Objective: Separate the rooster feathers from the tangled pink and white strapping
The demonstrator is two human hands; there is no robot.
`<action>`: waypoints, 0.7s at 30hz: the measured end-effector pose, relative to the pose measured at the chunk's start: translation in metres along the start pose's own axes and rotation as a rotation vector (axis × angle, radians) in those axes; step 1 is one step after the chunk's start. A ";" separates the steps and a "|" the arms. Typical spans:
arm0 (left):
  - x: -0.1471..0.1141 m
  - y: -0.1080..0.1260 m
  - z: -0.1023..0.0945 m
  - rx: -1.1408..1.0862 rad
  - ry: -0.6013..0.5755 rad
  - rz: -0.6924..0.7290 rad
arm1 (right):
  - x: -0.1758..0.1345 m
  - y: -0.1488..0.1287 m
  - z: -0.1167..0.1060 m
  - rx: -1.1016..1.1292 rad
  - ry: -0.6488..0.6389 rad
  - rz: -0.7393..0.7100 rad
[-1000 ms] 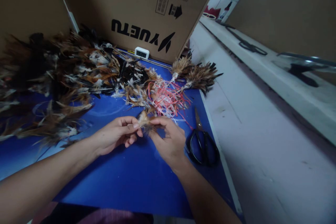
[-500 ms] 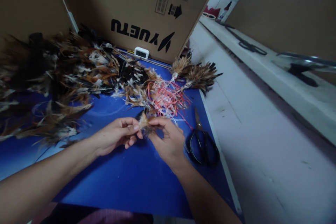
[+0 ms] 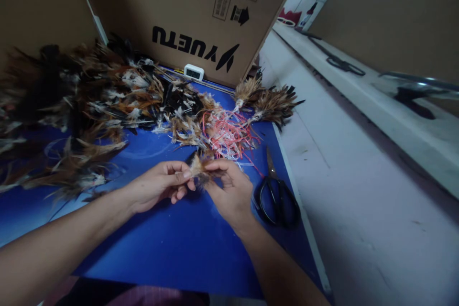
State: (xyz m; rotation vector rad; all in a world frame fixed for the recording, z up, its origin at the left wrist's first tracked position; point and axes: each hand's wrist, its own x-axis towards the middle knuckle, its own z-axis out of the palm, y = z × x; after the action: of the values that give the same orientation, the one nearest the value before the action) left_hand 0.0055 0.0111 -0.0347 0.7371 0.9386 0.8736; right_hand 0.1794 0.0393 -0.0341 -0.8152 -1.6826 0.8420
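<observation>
Over the blue tabletop (image 3: 172,244), my left hand (image 3: 167,184) pinches a small tuft of tan and brown feathers (image 3: 197,166) between thumb and forefinger. My right hand (image 3: 229,189) closes its thumb and fingers on the tuft's right side, with fluffy grey-brown down (image 3: 203,180) showing between the two hands. Just beyond them lies a tangle of pink and white strings (image 3: 231,136). Loose brown and white feathers (image 3: 184,129) touch that tangle on its left. Black-handled scissors (image 3: 276,201) rest to the right of my right hand, blades pointing away.
A large heap of brown, black and white feathers (image 3: 118,91) covers the far left. Feather bundles (image 3: 270,103) lie at the back right. Behind stands a cardboard box (image 3: 186,5) with a small white digital display (image 3: 193,72) before it. Another pair of scissors (image 3: 344,64) sits on the right ledge.
Both hands stay in nearly the same place, still pinching the feather tuft. The fingers of my right hand have shifted very slightly; the other things have not moved.
</observation>
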 end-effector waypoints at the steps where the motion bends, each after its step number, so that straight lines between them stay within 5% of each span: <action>1: 0.000 0.000 0.000 0.001 0.001 0.000 | 0.000 0.000 0.000 0.004 -0.001 0.016; 8: 0.000 0.001 0.001 -0.018 0.000 0.006 | 0.002 -0.003 0.003 0.129 0.027 0.163; 21: 0.000 0.001 0.002 -0.042 0.006 0.010 | -0.001 0.005 0.002 -0.080 0.033 -0.133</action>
State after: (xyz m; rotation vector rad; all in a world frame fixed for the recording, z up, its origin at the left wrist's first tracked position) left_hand 0.0067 0.0114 -0.0333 0.7037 0.9200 0.9027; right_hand 0.1786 0.0404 -0.0393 -0.7585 -1.7299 0.6707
